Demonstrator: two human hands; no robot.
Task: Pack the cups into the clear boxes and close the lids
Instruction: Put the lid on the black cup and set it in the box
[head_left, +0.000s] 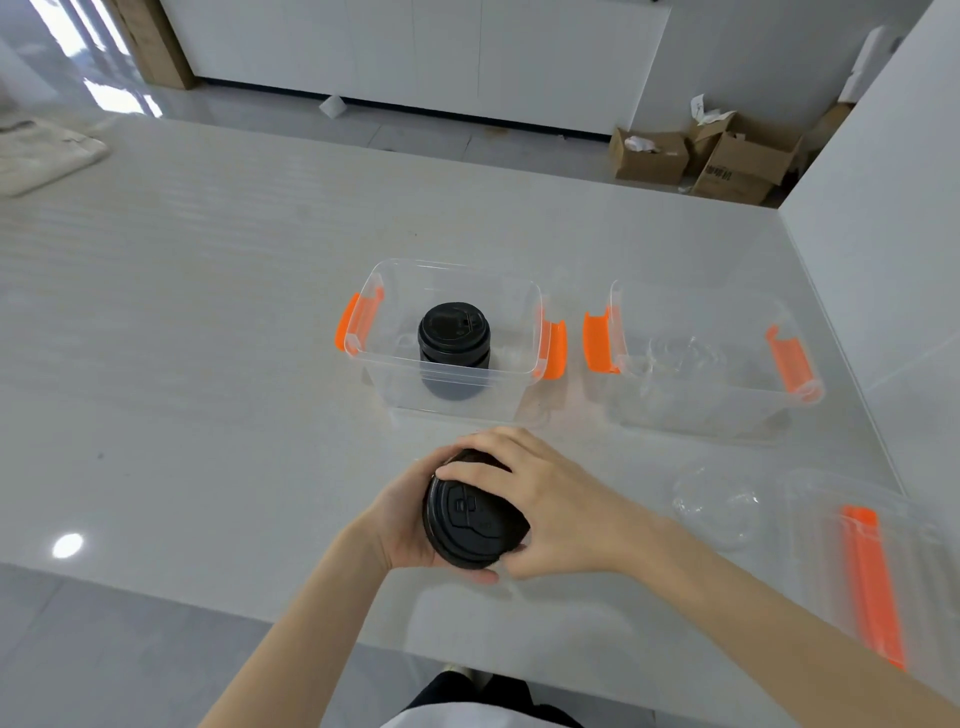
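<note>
- Now gripping black cup (475, 519) between both hands: left (402, 525) cradling underneath, right (550, 512) curling over lid.
- Likely handling light, crushable; gripping the stiff lid rim safest.

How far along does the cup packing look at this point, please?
Done: one black cup stands upright in the open left box. In hand: a second black cup, tilted, held by the left hand and right hand just in front of the boxes. Left: that cup still needs a box, the right box appears to hold only clear items, and neither box is closed; a lid lies aside.
</note>
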